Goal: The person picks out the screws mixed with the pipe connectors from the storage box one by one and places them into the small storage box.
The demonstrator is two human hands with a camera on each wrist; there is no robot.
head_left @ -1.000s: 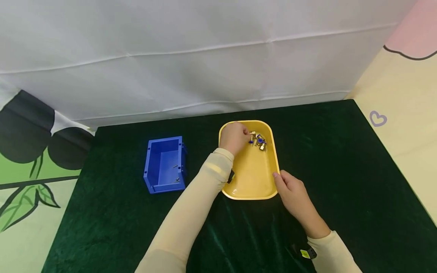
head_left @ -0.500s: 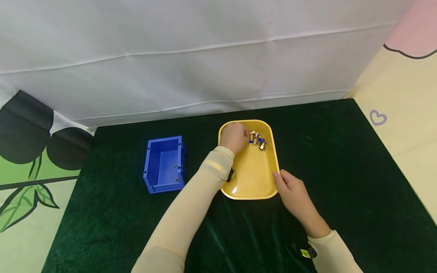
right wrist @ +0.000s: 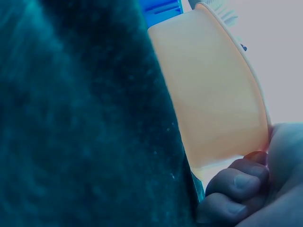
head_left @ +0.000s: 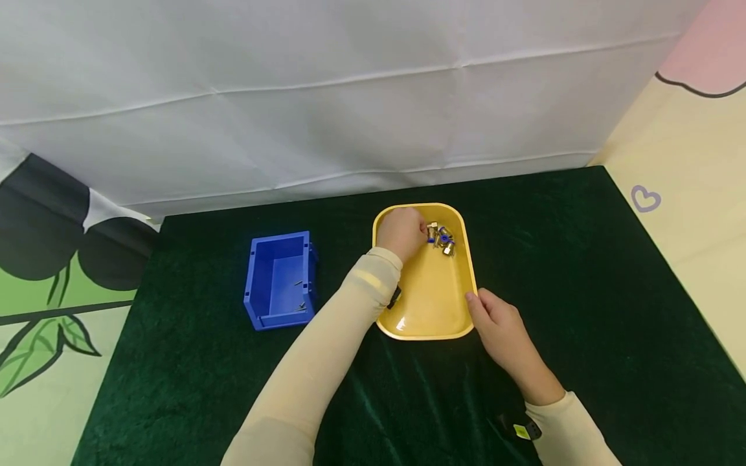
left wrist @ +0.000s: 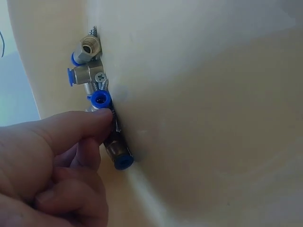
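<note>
My left hand (head_left: 401, 232) reaches into the yellow tray (head_left: 431, 317), its fingertips right at a small pile of metal fittings (head_left: 445, 237) with blue collars. In the left wrist view, the index finger (left wrist: 90, 124) and thumb meet the pile just below one blue-collared fitting (left wrist: 101, 98); a dark fitting (left wrist: 117, 150) lies beyond the fingertip. Screws (left wrist: 101, 78) are mixed in. I cannot tell whether the fingertips pinch one of these pieces. My right hand (head_left: 501, 330) holds the tray's right rim near its front corner, thumb on top and fingers curled at the outer wall.
Left of the tray stands a blue bin (head_left: 280, 320) with several small screws (head_left: 301, 307) on its floor. Both containers stand on a dark green cloth (head_left: 192, 369) covering the table. A white curtain (head_left: 350, 129) hangs behind the far edge.
My left hand stays at the pile with only slight finger movement, and the fittings nearest it have shifted slightly. The right hand keeps its hold on the tray.
</note>
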